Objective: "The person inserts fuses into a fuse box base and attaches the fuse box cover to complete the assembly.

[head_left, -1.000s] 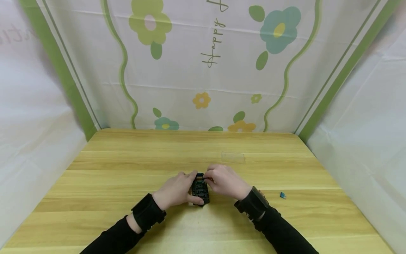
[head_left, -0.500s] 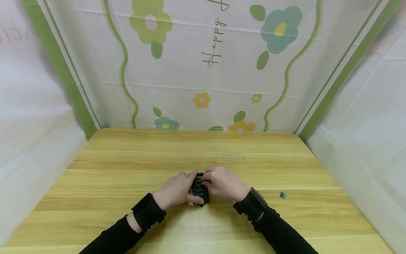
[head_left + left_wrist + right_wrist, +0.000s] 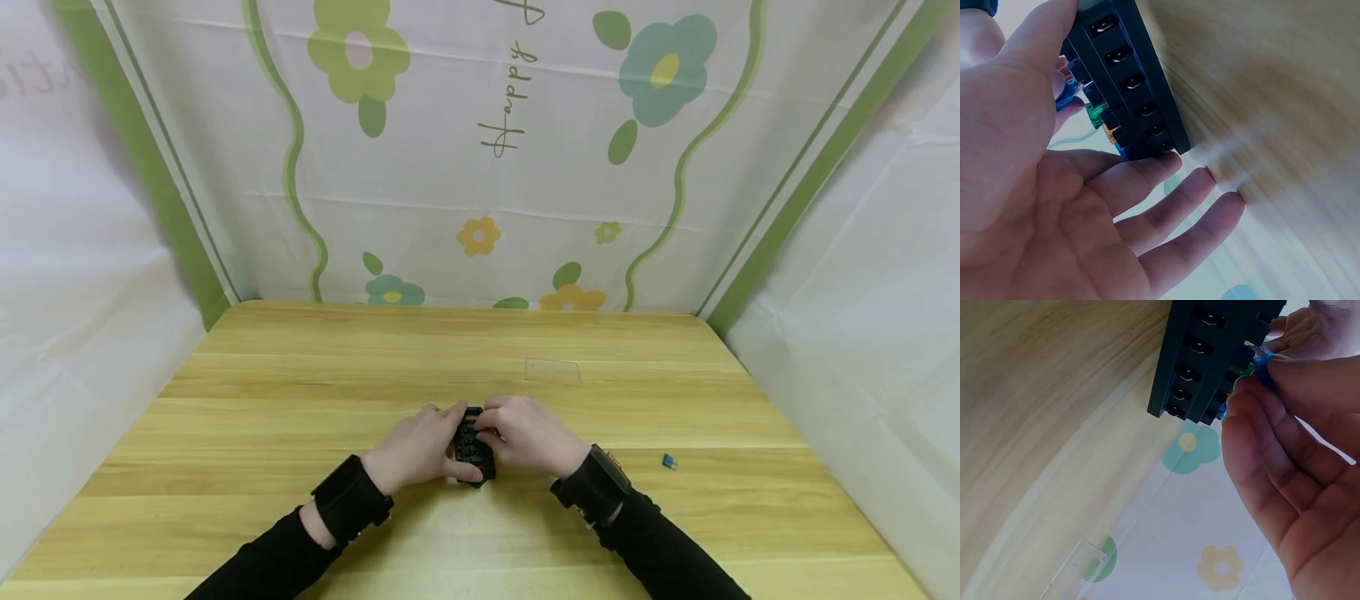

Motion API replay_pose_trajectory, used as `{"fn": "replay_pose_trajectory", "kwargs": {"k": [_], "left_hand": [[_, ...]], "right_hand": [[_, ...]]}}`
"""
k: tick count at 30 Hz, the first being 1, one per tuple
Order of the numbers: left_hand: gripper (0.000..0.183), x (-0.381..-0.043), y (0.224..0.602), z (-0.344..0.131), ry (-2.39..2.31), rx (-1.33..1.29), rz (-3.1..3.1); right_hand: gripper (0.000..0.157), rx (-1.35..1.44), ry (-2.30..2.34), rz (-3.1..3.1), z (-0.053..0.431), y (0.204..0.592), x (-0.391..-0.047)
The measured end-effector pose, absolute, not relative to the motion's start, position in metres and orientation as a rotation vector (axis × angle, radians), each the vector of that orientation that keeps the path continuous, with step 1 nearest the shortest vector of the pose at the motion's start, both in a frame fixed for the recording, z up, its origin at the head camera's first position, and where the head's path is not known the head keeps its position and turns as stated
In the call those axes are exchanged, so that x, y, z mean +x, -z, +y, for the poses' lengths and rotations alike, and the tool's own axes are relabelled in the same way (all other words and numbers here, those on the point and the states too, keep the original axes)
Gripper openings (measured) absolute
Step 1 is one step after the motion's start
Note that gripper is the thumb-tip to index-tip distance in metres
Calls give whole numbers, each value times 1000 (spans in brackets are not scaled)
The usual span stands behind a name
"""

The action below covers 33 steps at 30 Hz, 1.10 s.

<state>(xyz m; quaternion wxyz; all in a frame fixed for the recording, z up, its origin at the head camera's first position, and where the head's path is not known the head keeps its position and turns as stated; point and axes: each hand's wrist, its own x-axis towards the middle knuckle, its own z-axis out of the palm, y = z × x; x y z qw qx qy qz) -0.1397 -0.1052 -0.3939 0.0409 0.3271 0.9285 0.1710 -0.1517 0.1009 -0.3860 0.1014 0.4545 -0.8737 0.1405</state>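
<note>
A black fuse box (image 3: 476, 456) with a row of metal terminals along its side rests on the table. My left hand (image 3: 415, 450) holds it at both ends, thumb at the near end and index finger at the far one; its other fingers extend past the end. My right hand (image 3: 531, 433) pinches a blue blade fuse (image 3: 1264, 369) between thumb and fingers, with its metal prongs close over the slots. Beyond it, a green fuse (image 3: 1095, 115), an orange fuse (image 3: 1109, 133) and another blue one sit in the box.
One loose blue fuse (image 3: 670, 462) lies on the wooden table (image 3: 315, 375) to the right. Behind the hands is a clear plastic cover (image 3: 552, 372). A flower-printed cloth (image 3: 420, 167) hangs at the table's back, with pale cloth on both sides.
The right hand has shifted slightly left and nearer along the fuse box, its fingers now over slots closer to the middle. The left hand has kept its hold.
</note>
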Motion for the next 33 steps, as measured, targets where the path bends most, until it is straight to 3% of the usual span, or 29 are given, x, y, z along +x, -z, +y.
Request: {"fn": "replay_pose_trajectory", "kwargs": {"k": [33], "left_hand": [[95, -140, 394, -105, -514, 1003, 2847]], "right_hand": [[7, 1377, -370, -2584, 94, 387, -148]]}}
